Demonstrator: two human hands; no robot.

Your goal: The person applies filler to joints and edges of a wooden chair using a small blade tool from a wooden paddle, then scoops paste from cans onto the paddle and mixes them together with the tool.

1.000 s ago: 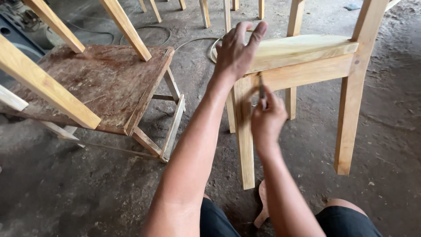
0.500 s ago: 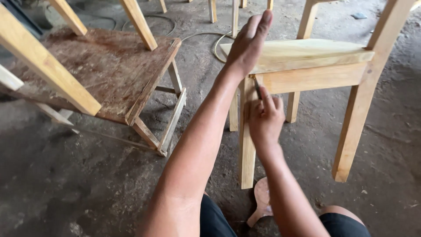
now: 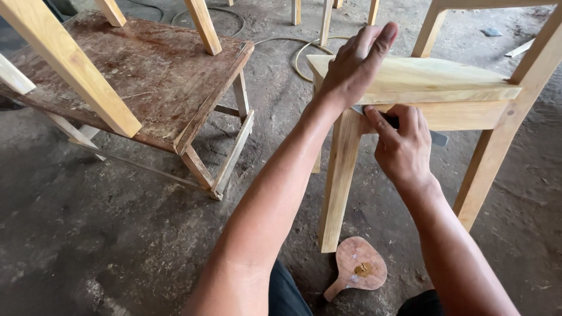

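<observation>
Shifted since earlier: right hand point(image 3: 401, 146) now higher, gripping flat metal blade point(image 3: 436, 138) against chair rail point(image 3: 462, 116); left hand point(image 3: 354, 64), at 11 o'clock, flat-open on chair seat point(image 3: 433, 79).

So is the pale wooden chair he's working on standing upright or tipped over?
Upright: the chair has its seat level and its legs on the floor.

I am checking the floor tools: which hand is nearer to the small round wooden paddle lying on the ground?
Right. The right hand is at the chair's side rail, above the small round wooden paddle. The left hand rests higher, flat on the pale wooden chair seat, farther away.
</observation>
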